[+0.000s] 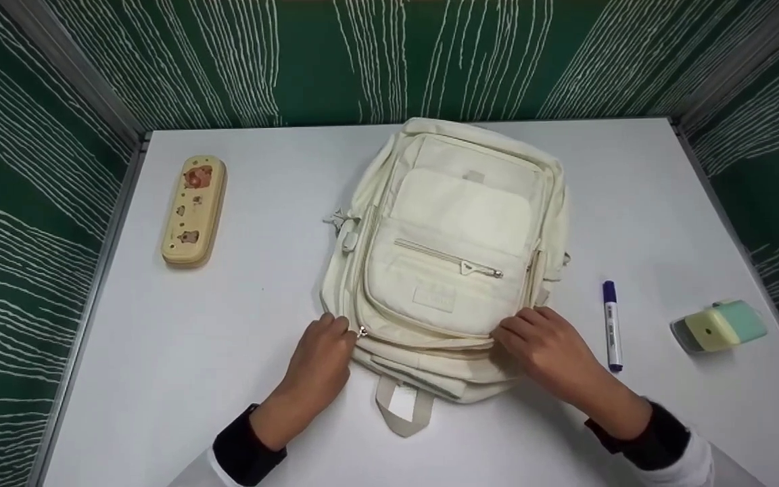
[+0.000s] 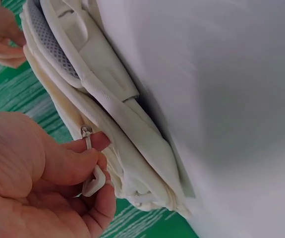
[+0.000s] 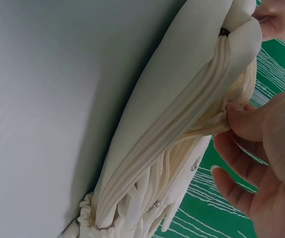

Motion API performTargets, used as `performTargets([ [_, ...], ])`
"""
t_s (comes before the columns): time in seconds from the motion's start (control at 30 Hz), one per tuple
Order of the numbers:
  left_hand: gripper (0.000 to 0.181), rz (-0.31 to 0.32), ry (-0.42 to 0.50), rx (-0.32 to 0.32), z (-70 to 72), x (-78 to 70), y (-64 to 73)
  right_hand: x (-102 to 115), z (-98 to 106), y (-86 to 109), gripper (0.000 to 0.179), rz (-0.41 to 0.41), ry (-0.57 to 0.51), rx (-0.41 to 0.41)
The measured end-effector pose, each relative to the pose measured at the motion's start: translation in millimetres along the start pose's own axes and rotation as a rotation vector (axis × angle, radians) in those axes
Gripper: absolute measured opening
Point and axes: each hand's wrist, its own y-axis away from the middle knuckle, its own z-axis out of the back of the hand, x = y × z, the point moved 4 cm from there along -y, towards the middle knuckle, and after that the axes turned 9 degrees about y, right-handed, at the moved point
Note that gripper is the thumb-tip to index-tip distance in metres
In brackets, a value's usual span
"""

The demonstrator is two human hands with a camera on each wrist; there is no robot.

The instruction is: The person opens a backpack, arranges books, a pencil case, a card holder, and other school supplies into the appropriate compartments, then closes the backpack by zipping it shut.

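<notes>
A cream backpack (image 1: pixel 460 210) lies front side up on the white table, its grab loop (image 1: pixel 404 427) toward the person. My left hand (image 1: pixel 322 355) is at the near left edge of the bag. In the left wrist view, its thumb and fingers pinch a zipper pull (image 2: pixel 93 181) whose slider sits on the bag's zipper. My right hand (image 1: pixel 548 348) is at the near right of the bag. Its thumb and forefinger pinch the fabric edge (image 3: pixel 224 116) of the partly unzipped compartment, as the right wrist view shows.
A yellow pencil case (image 1: pixel 195 210) with animal pictures lies at the left of the table. Right of the bag is a white marker (image 1: pixel 612 328) with a blue cap. Farther right sits a small yellow and mint-green object (image 1: pixel 721 327). Green walls with white lines surround the table.
</notes>
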Motion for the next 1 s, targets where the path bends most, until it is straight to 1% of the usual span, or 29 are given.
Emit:
performTargets([
  [0.2,0.023,-0.054,-0.024,0.036,-3.5,-13.4,4.0,-8.8,2.0,2.1,0.021,-0.02,0.007,0.016],
  [0.33,0.022,-0.079,-0.02,0.066,-6.8,-21.3,6.3,-14.6,2.8,3.7,0.025,-0.033,0.013,0.02],
  [0.43,0.022,-0.08,-0.005,0.115,-9.6,-26.9,7.2,-19.0,1.8,5.0,0.024,-0.038,0.016,0.015],
  [0.57,0.022,-0.06,0.028,0.198,-14.5,-33.8,7.4,-24.0,0.9,5.2,0.022,-0.056,0.019,0.0],
  [0.67,0.022,-0.062,0.044,0.228,-17.6,-38.5,7.3,-24.2,3.1,3.0,0.021,-0.082,0.043,0.01],
  [0.73,0.022,-0.075,0.041,0.223,-18.5,-40.8,7.6,-19.9,5.3,-0.4,0.021,-0.101,0.054,0.038],
  [0.83,0.024,-0.087,0.042,0.191,-18.4,-41.8,8.4,-3.9,6.6,-8.1,0.025,-0.1,0.031,0.086],
  [0.9,0.025,-0.086,0.057,0.165,-17.7,-41.6,9.1,11.8,5.4,-14.8,0.024,-0.075,-0.011,0.098],
  [1.0,0.026,-0.07,0.115,0.144,-15.8,-41.5,9.6,35.9,-0.2,-25.1,0.019,-0.019,-0.06,0.091],
])
